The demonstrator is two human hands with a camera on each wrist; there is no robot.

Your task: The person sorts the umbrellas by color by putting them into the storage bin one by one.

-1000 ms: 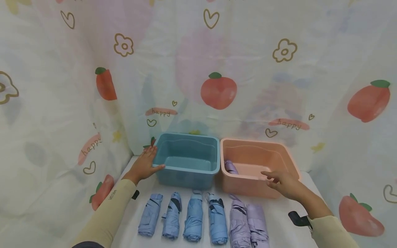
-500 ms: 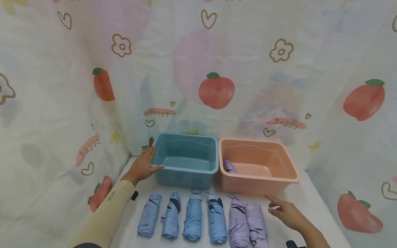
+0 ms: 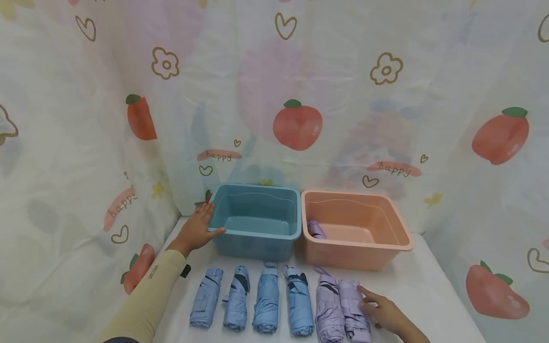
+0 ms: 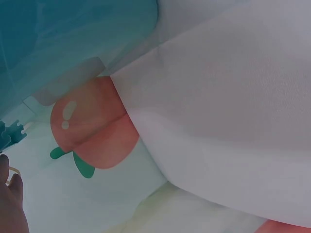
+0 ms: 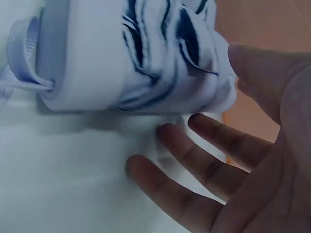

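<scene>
My left hand (image 3: pixel 196 232) rests on the left rim of a teal plastic bin (image 3: pixel 257 245), fingers extended and thumb along the front edge. At the front right, my right hand (image 3: pixel 384 313) is beside a folded lavender umbrella (image 3: pixel 353 305), its fingertips right at the umbrella's side. In the right wrist view that umbrella (image 5: pixel 97 58) shows its pale handle end and strap, and the fingers (image 5: pixel 167 187) are spread around its side without closing. A second lavender umbrella (image 3: pixel 330 312) lies against its left side.
Several folded blue umbrellas (image 3: pixel 266 302) lie in a row to the left. A peach bin (image 3: pixel 343 257) stands right of the teal one, with a lavender umbrella (image 3: pixel 316 229) inside at its left. A patterned curtain (image 3: pixel 343 85) encloses the white table (image 3: pixel 429 290).
My right hand has moved from over the peach bin's front rim down toward me, to the rightmost lavender umbrella. The left hand has stayed on the teal bin's rim.
</scene>
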